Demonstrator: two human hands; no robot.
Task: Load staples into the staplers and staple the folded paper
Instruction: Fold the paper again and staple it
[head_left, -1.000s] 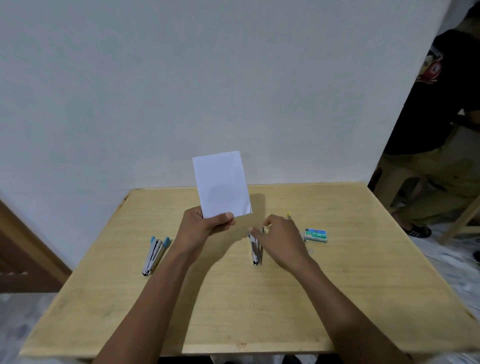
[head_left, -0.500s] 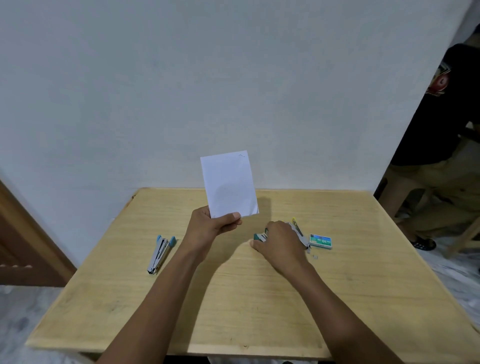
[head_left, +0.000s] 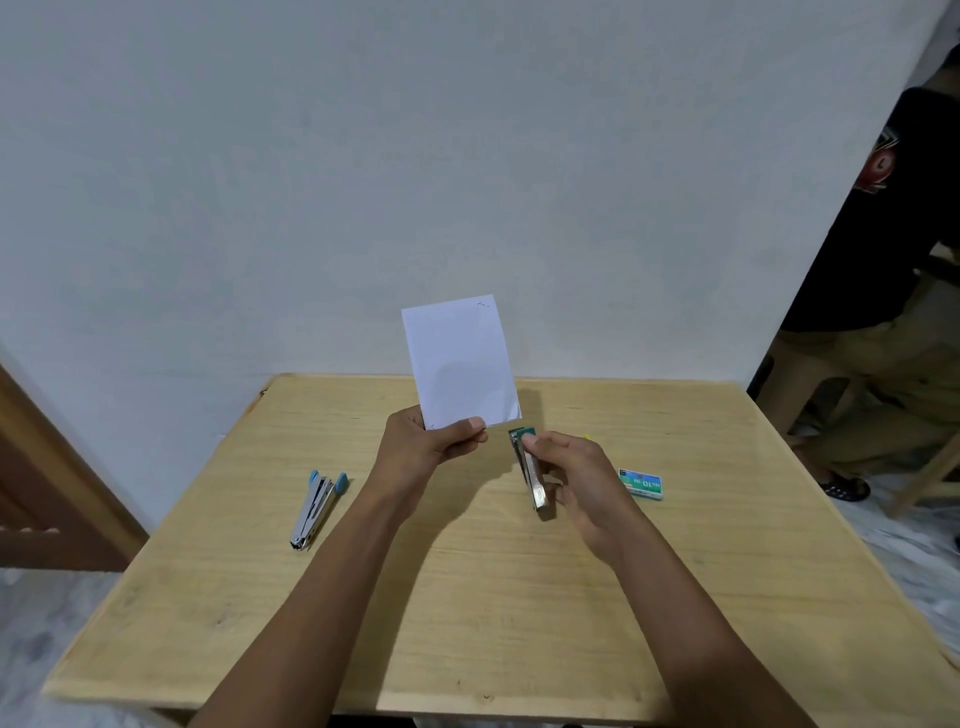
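1. Nearest, at left on the desk: noted one blue stapler, untouched, well apart from both hands.
2. Found the right hand, grip curled round a green stapler, right of centre.
3. Just right of that, saw one staple box lying flat.
4. Farther off, found the left hand, grip pinching the lower edge of the single folded paper, held upright.
5. Risked a crooked or missed staple by holding the sheet at one edge only, and a dry click by skipping the loading.
6. Counted two staplers, one box, one paper; could not identify a yellow bit behind the right hand.
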